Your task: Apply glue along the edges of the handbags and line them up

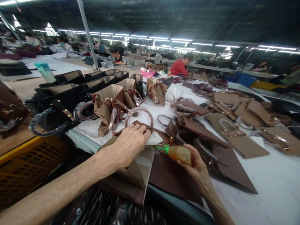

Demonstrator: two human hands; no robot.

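My left hand (133,142) is closed over the upper edge of a taupe and brown handbag (136,175), its fingers bent near the base of a plastic-wrapped round handle (138,112). The fingertips are partly hidden. In my right hand (195,164) is a squeeze bottle (181,154) of amber stuff, tipped on its side. Its green nozzle (164,148) points left at the bag, close to a white flap (153,139); whether it touches I cannot tell. Under the bottle lies a flat dark brown bag panel (173,175).
Black handbags (58,100) stand in rows at the left, above a yellow crate (23,168). Brown bag pieces with wrapped handles (234,131) cover the right of the white table (276,187). A person in red (179,67) sits across the table.
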